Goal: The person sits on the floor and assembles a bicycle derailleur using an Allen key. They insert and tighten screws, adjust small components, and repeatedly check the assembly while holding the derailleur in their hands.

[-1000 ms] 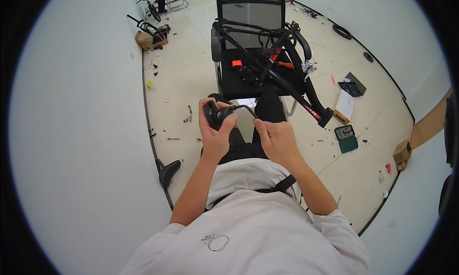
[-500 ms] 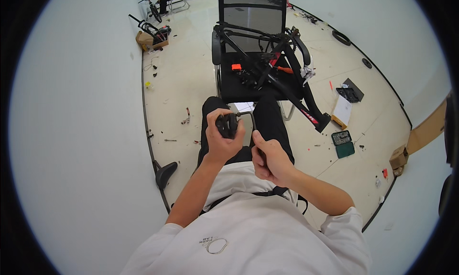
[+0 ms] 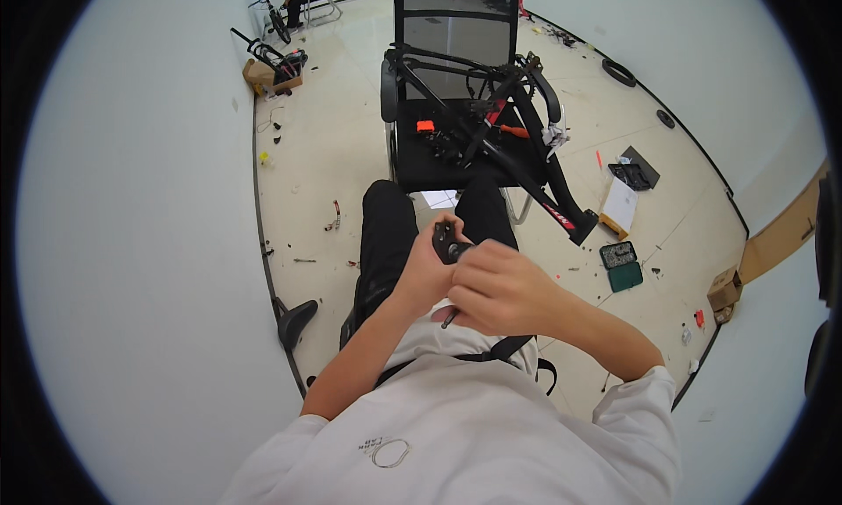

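My left hand (image 3: 424, 272) is closed around a small black bicycle part (image 3: 443, 235) above my lap; its exact kind is hard to make out. Pressed up against it, my right hand (image 3: 507, 287) is closed on an L-shaped hex key (image 3: 450, 317), whose one end pokes out below the fingers. The fingers hide where key and part meet. In front of my knees, a black bicycle frame (image 3: 513, 164) with red marks lies tilted across a black mesh-backed chair (image 3: 456, 42).
An orange-red block (image 3: 425, 126) and an orange-handled tool (image 3: 515, 131) lie on the chair seat. On the floor are an open green case (image 3: 624, 277), a white box (image 3: 621, 205), a bicycle saddle (image 3: 296, 323) and a tyre (image 3: 619, 72). Someone sits far back left beside a bicycle (image 3: 279, 21).
Both hands have come together, the left shifting right and the right turning over in front of the part. The hex key's end has swung from beyond the right hand to below it.
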The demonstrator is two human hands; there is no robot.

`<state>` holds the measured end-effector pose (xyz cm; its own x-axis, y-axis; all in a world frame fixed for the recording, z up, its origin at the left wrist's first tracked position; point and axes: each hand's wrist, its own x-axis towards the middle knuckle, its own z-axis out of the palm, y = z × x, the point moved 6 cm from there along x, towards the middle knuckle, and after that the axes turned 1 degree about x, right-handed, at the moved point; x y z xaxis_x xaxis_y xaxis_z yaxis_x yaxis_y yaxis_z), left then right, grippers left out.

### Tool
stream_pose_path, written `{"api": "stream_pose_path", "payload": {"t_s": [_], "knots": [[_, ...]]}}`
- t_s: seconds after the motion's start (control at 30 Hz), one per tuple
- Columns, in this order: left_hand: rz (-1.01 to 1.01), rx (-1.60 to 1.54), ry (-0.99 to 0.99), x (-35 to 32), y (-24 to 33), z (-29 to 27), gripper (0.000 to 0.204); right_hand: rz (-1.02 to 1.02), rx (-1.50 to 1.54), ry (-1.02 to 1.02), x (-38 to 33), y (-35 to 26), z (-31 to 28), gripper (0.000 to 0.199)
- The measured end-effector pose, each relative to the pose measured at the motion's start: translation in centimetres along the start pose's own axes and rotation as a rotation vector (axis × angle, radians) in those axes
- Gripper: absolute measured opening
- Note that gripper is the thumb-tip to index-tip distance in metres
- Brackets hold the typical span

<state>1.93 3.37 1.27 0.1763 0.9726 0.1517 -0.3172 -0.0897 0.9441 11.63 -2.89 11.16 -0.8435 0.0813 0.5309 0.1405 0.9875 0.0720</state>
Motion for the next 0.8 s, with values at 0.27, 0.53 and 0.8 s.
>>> {"api": "stream_pose_path", "payload": {"t_s": [0.27, 0.53, 0.8], "knots": [[-0.012, -0.203, 0.003, 0.8, -3.9, 0.0, 0.016, -0.016, 0.265, -0.199, 3.7, -0.4, 4.3, 0.035], [-0.051, -0.160, 0.012, -0.8, -1.0, 0.4, 0.034, 0.348, 0.570, -0.006, 9.1, 8.1, 1.4, 0.042], [0.007, -0.140, 0.119, -0.1, 0.6, -1.1, 0.043, 0.595, 0.462, 0.061, 5.9, 16.0, 1.2, 0.046]]}}
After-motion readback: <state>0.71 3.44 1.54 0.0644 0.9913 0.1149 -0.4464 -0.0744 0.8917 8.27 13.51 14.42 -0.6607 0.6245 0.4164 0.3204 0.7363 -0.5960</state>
